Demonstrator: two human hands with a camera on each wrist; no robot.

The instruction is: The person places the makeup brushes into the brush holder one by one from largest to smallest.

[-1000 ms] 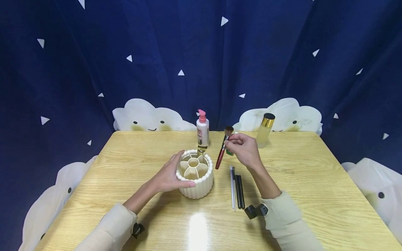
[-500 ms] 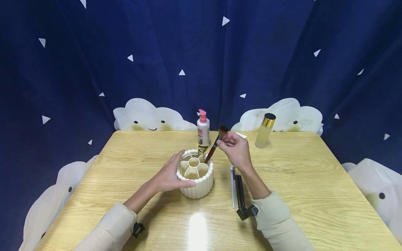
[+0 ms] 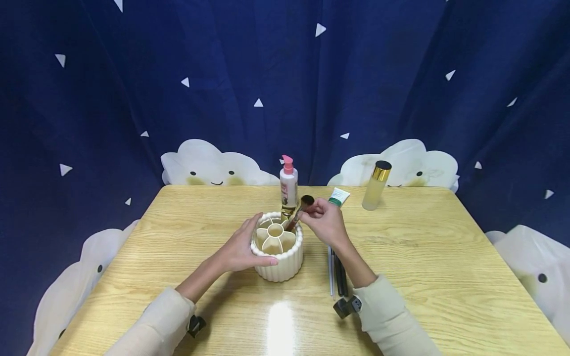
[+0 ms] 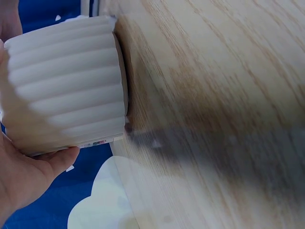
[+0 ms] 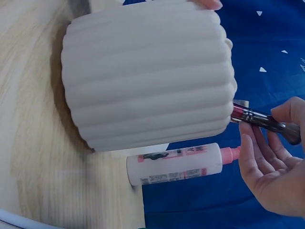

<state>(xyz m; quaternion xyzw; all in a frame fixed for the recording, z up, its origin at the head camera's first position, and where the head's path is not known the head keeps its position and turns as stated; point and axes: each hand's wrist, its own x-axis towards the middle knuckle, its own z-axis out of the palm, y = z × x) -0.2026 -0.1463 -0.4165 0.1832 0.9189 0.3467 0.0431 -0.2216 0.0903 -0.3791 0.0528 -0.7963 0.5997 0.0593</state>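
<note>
In the head view, a cream makeup organizer (image 3: 279, 269) with a fluted wall and petal-shaped compartments stands upright on the table. My left hand (image 3: 238, 251) grips its left side, thumb along the front and fingers round the back. A makeup brush (image 3: 306, 201) with a dark head and red handle is pinched between the thumb and fingers of my right hand (image 3: 326, 221). The brush is tilted bristles up, its lower handle inside the right rear compartment. The right wrist view shows the brush ferrule (image 5: 259, 119) just beyond the rim. A gold-topped item (image 3: 287, 212) sits in a rear compartment.
A pink-topped pump bottle (image 3: 288, 185) stands behind the organizer. Right of it are a white and green tube (image 3: 339, 196) and a gold-and-black-capped bottle (image 3: 376, 188). Several slim sticks (image 3: 342, 282), black and pale, lie under the right forearm. A blue curtain (image 3: 285, 74) hangs behind the table.
My right hand has moved left and down, bringing the brush from beside the organizer into its compartment. The tube behind that hand now shows more. My left hand has stayed put.
</note>
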